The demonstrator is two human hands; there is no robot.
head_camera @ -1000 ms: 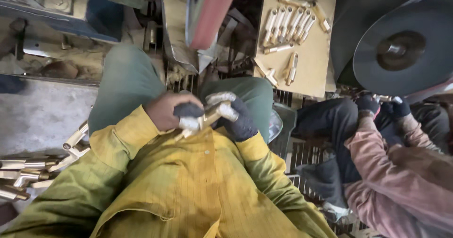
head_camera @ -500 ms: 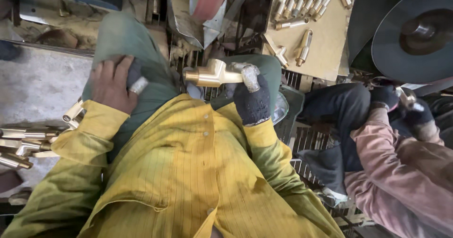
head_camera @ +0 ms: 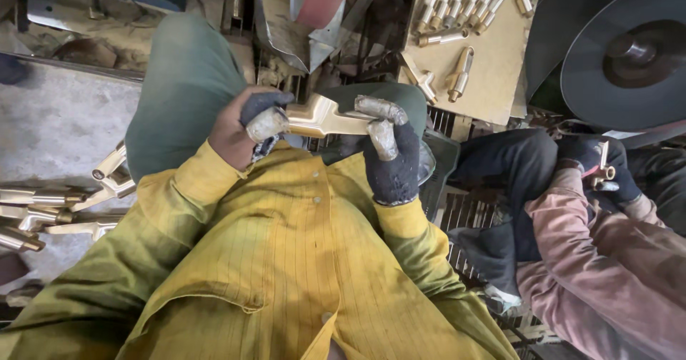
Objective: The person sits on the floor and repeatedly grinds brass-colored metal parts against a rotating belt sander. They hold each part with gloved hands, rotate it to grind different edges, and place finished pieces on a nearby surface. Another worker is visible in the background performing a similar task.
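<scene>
Holding angular polished brass tap casting (head_camera: pixel 325 119) level above lap, both hands clamped on it: left hand (head_camera: pixel 239 128) at left end with taped fingers (head_camera: pixel 266 124), gloved right hand (head_camera: pixel 389 156) at right end. More brass castings (head_camera: pixel 64 213) on floor left, near knee.

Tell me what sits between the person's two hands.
In the head view, a brass fitting spans the gap: the left hand grips one end, the gloved right hand the other.
</scene>
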